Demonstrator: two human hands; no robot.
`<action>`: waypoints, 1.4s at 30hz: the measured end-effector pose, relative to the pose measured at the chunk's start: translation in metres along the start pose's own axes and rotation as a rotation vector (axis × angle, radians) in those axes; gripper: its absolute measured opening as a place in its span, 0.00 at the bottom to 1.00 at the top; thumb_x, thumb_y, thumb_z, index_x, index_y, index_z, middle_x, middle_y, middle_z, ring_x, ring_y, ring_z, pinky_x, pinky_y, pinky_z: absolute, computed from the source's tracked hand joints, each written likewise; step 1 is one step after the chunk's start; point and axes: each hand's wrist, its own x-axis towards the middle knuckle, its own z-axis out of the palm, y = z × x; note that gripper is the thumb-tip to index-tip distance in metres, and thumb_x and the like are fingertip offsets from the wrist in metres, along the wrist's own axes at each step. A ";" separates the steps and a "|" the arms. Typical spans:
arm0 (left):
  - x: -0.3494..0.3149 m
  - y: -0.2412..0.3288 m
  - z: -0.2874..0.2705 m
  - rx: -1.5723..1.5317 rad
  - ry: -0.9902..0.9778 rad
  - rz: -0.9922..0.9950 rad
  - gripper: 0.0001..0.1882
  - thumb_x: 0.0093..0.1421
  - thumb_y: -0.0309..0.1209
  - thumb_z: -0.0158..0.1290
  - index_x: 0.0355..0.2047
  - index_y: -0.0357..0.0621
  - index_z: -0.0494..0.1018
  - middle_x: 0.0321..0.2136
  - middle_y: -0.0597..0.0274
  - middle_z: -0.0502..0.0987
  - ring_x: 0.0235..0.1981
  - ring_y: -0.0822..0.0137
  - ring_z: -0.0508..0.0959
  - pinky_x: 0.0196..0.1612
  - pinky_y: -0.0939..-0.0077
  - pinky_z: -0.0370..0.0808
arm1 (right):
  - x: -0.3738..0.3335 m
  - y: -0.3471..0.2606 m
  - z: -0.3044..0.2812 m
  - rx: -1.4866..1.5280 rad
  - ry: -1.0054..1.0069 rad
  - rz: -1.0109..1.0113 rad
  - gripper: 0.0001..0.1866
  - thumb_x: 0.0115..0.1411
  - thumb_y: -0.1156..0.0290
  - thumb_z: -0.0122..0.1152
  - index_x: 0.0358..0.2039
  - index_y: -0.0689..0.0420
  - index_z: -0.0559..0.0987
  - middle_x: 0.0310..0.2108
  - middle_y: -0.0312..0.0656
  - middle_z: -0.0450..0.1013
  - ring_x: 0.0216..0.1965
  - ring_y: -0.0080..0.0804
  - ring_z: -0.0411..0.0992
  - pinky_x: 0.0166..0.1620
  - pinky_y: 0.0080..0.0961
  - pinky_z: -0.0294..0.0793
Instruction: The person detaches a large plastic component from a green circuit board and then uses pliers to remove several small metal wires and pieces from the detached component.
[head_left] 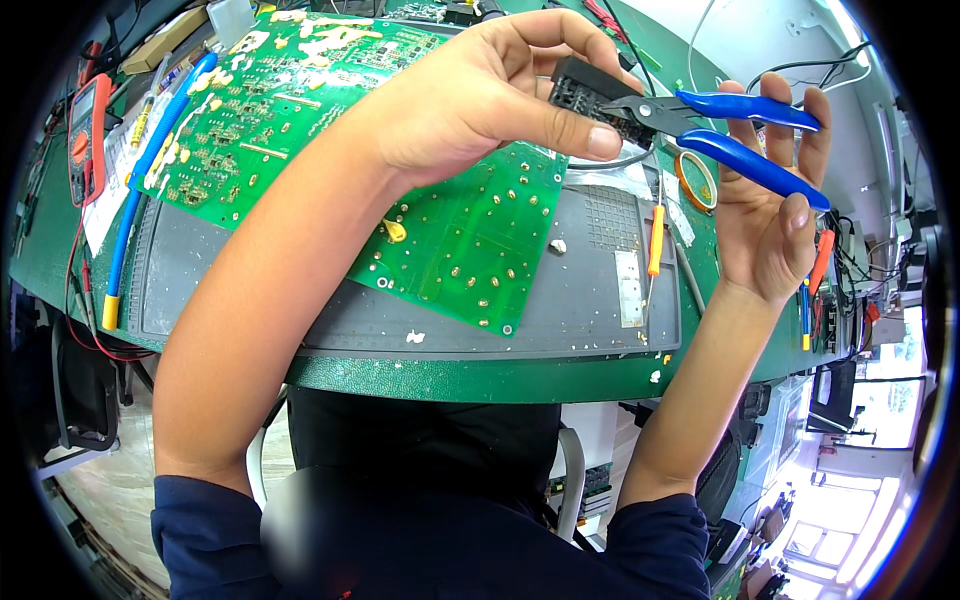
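The left arm (pixel 270 300) comes up from the bottom and leans to the right, over the green board (pixel 460 250). The left hand (pixel 500 100) is up high with its wrist bent. It pinches a small black block (pixel 590 95) between the thumb and the fingers. The right arm (pixel 705 360) goes almost straight up. The right hand (pixel 768 215) has its palm facing in and holds the cutters (pixel 750 155) by their blue handles, which are spread apart.

The black block is between the two hands, up above the board and close to the left thumb. The cutters point left at it. Their tips are hard to see against the dark block, so I cannot tell if they bite it. Some left fingers hide behind the block, and the handles cover parts of the right fingers. The left arm hides some of the board, which lies on a gray mat (pixel 590 300) on the green counter (pixel 450 380). A blurry spot covers part of the dark shirt (pixel 450 540).
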 end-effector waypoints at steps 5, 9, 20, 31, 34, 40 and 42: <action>-0.001 0.005 0.005 -0.001 0.028 -0.042 0.19 0.42 0.12 0.54 0.34 0.39 0.63 0.40 0.53 0.67 0.41 0.67 0.70 0.47 0.77 0.70 | 0.000 0.001 -0.001 0.014 -0.017 -0.020 0.42 0.40 0.62 0.66 0.54 0.54 0.56 0.54 0.50 0.54 0.54 0.52 0.55 0.53 0.38 0.61; -0.001 0.008 0.007 0.017 0.033 -0.048 0.19 0.42 0.12 0.54 0.34 0.39 0.63 0.40 0.53 0.67 0.41 0.67 0.70 0.46 0.77 0.71 | 0.001 0.000 -0.001 0.019 -0.003 -0.016 0.42 0.39 0.63 0.66 0.54 0.54 0.56 0.54 0.50 0.54 0.54 0.52 0.54 0.53 0.39 0.61; -0.001 0.005 0.005 0.020 0.027 -0.031 0.19 0.42 0.13 0.55 0.33 0.39 0.63 0.40 0.53 0.67 0.40 0.68 0.71 0.44 0.78 0.72 | 0.002 0.001 0.000 0.056 0.005 -0.036 0.43 0.37 0.64 0.68 0.53 0.54 0.57 0.53 0.49 0.55 0.53 0.52 0.56 0.53 0.40 0.61; -0.001 0.006 0.005 0.011 0.017 -0.058 0.19 0.42 0.13 0.55 0.34 0.38 0.62 0.40 0.54 0.68 0.40 0.68 0.71 0.45 0.78 0.71 | 0.001 0.001 0.000 0.044 0.007 -0.020 0.43 0.37 0.64 0.68 0.53 0.54 0.57 0.53 0.49 0.55 0.53 0.52 0.56 0.53 0.40 0.60; -0.001 0.001 -0.002 -0.037 -0.070 0.004 0.19 0.43 0.13 0.55 0.34 0.38 0.62 0.39 0.54 0.68 0.40 0.68 0.71 0.45 0.78 0.71 | 0.001 0.000 0.001 0.041 0.005 -0.024 0.42 0.38 0.64 0.67 0.53 0.54 0.57 0.53 0.49 0.55 0.53 0.52 0.56 0.54 0.40 0.59; -0.005 0.005 0.010 0.037 0.003 0.010 0.19 0.43 0.13 0.55 0.34 0.39 0.63 0.39 0.55 0.68 0.40 0.68 0.71 0.44 0.78 0.71 | 0.000 0.001 -0.002 0.040 -0.003 -0.018 0.42 0.38 0.64 0.67 0.54 0.54 0.56 0.53 0.50 0.55 0.53 0.52 0.55 0.54 0.41 0.59; -0.004 0.007 0.012 0.044 0.048 -0.026 0.20 0.43 0.14 0.55 0.36 0.38 0.63 0.38 0.54 0.69 0.39 0.68 0.72 0.43 0.79 0.72 | 0.000 0.001 -0.002 0.044 -0.004 -0.021 0.42 0.38 0.64 0.67 0.54 0.54 0.56 0.53 0.50 0.55 0.54 0.52 0.55 0.54 0.41 0.59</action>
